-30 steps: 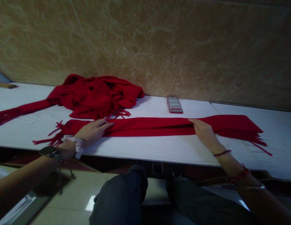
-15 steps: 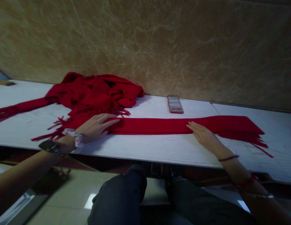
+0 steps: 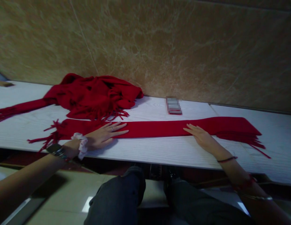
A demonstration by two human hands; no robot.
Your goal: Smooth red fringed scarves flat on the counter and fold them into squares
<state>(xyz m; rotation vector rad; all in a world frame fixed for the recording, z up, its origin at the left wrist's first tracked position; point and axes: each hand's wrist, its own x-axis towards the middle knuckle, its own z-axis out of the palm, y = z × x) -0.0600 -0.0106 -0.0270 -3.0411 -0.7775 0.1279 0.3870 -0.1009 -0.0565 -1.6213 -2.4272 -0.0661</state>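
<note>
Red scarf [image 3: 157,128] spans nine to three o'clock on the bench [image 3: 147,148], which shows white to its six-o'clock edge. Left hand [image 3: 104,135] and right hand [image 3: 201,137] rest on it, each grip flat, loosely spread, clasping nothing; heaped cloth [image 3: 91,93] sits toward eleven.

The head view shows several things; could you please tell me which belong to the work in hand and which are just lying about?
In use:
- long red scarf, under the left hand and right hand
- white tabletop beneath it

Apparently lying about:
- crumpled red cloth, untouched
- blurred-out object
- brown piece, far left
</note>
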